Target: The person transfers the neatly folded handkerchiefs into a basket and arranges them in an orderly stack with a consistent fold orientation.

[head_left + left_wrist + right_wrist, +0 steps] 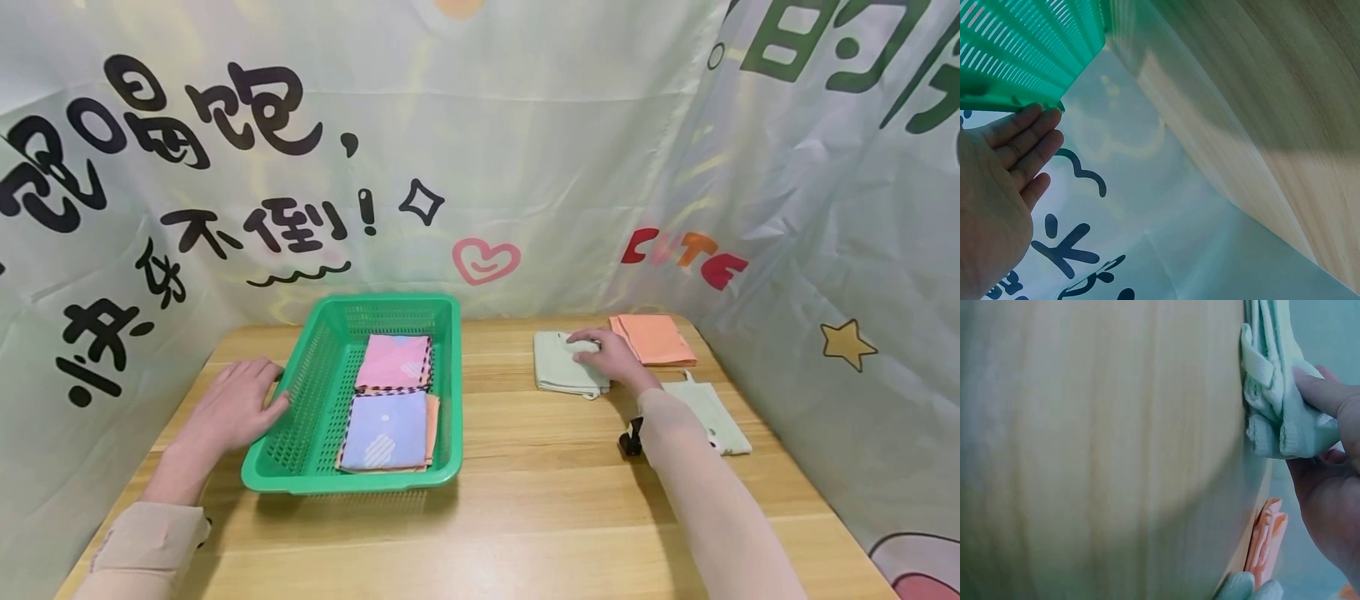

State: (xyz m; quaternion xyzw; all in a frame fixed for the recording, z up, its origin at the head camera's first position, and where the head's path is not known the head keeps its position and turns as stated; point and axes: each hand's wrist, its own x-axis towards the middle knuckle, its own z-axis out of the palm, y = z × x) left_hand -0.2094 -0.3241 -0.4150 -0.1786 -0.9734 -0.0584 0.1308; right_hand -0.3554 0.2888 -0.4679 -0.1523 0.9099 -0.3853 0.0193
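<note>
A folded pale green cloth (pixel 557 367) lies on the desk (pixel 525 517), its near corner beneath the right hand (pixel 617 360), whose thumb and curved fingers pinch it. Taking hold of this cloth appears to be the step in hand; the next move calls for keeping its layers together. An orange cloth (pixel 656 342) sits just beyond that hand. Well apart, the left hand (pixel 234 404) steadies the green basket (pixel 360 484) with extended fingers, not gripping.
</note>
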